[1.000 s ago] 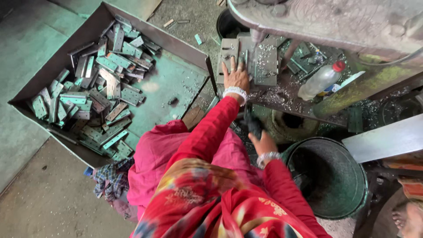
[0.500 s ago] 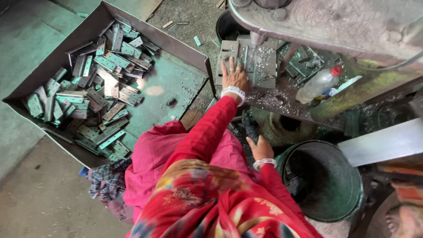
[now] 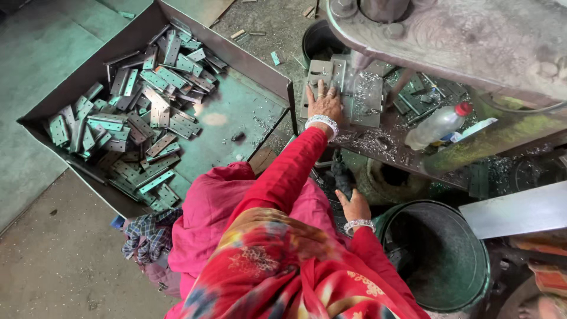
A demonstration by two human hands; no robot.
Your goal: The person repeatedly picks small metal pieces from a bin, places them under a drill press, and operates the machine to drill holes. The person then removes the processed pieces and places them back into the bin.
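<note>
Grey steel plate [image 3: 320, 80] lies flat on the press bed [image 3: 378, 139], under the left hand [image 3: 323, 105], whose fingers [image 3: 322, 88] are spread and pressed on its near half, not curled around it. The right hand [image 3: 356, 205] is lower, beside the bucket [image 3: 440, 260], loosely cupped around a dark lever [image 3: 342, 177]; whether it is actually gripped cannot be told. A bottle [image 3: 437, 125] lies on the bed well to the right. More plates are heaped in the tray [image 3: 248, 106] to the left. For the step in hand to be done well, the plate should probably be held square against the tooling, with the fingertips kept on the near edge and clear of the ram [image 3: 378, 9] above, and steady downward pressure kept so the piece cannot slide on the swarf.
</note>
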